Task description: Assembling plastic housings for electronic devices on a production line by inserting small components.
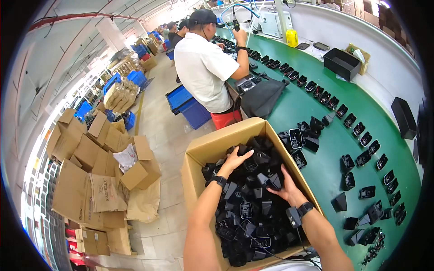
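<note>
Both hands are inside an open cardboard box (194,174) heaped with black plastic housings (246,210). My left hand (236,161) lies on the heap toward the far side, thumb stretched out and fingertips partly hidden among the parts. At the right wall of the box, my right hand (289,187) has its thumb and fingers around a black housing (274,181). A dark band circles each wrist. By the right wristband sits a small black box-shaped device (294,217) with a cable running down from it.
The green workbench (325,176) carries long rows of black housings (348,119) and a loose cluster (296,137) beside the box. A co-worker (205,67) in a white shirt holds a hanging screwdriver (236,22). Blue crates (192,108) and cardboard cartons (81,180) stand to the left.
</note>
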A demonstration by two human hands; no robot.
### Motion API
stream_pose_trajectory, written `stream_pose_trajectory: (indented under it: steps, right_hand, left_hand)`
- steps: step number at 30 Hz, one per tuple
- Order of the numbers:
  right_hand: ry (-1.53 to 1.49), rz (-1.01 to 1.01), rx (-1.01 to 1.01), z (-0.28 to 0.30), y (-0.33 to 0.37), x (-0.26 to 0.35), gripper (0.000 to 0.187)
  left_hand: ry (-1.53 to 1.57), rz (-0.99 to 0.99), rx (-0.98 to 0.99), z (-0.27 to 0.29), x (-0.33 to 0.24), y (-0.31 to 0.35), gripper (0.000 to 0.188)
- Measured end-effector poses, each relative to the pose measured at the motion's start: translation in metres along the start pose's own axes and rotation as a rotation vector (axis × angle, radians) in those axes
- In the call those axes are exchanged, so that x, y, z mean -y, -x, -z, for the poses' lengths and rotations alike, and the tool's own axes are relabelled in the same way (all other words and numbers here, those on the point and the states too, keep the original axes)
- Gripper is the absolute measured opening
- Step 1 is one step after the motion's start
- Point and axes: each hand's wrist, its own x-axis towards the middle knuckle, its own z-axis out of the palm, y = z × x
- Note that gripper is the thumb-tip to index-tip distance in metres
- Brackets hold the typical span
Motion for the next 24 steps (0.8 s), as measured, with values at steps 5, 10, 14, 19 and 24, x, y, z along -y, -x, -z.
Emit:
stream_pose_trajectory:
  steps: [5, 10, 14, 19, 24]
  right_hand:
    - [-0.150, -0.031, 0.122, 0.019, -0.025, -0.004, 0.074]
    - [-0.152, 0.045, 0.269, -0.016, 0.001, 0.005, 0.081]
    - [-0.172, 0.060, 0.102, -0.003, -0.026, 0.006, 0.084]
    - [-0.071, 0.102, -0.023, -0.053, 0.012, 0.016, 0.073]
    - [-0.131, 0.040, 0.326, -0.019, -0.047, 0.033, 0.057]
  left_hand:
    - [-0.128, -0.042, -0.086, -0.025, 0.000, 0.002, 0.100]
    - [-0.016, -0.018, 0.015, -0.014, -0.008, 0.004, 0.100]
    - [-0.019, -0.052, 0.072, -0.020, -0.019, 0.010, 0.092]
    - [-0.006, -0.039, -0.028, -0.017, 0.012, 0.004, 0.086]
    - [0.060, 0.032, 0.118, -0.031, -0.015, 0.005, 0.115]
